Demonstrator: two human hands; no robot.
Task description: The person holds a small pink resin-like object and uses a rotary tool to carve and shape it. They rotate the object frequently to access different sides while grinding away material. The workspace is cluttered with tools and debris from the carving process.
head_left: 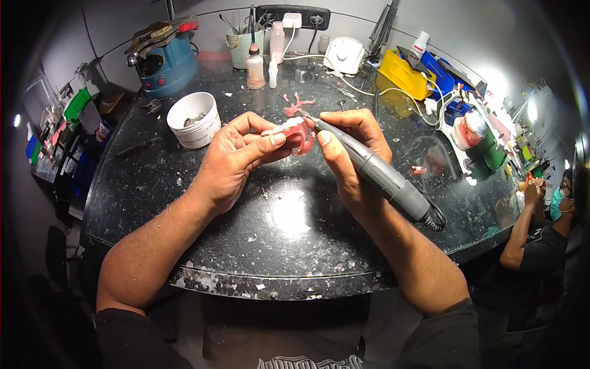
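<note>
Over the middle of the black table, my left hand (230,154) is closed on a pink denture (301,140) with a row of white teeth, pinched between thumb and fingers. My right hand (356,144) wraps round a grey rotary handpiece (375,169) like a pen. Its slim metal tip points up and left, close to the denture's edge; whether they touch I cannot tell. A coiled dark cord hangs from the handpiece's rear end. Just beyond both hands, a branching pink scrap (298,104) lies on the table.
A white tub (195,138) stands left of my hands, before a blue machine (166,71). Farther back are a tool cup (244,49), small bottles (255,69) and a white control box (344,56). Yellow bin (402,74) and cables lie right. A masked person (534,240) works at far right.
</note>
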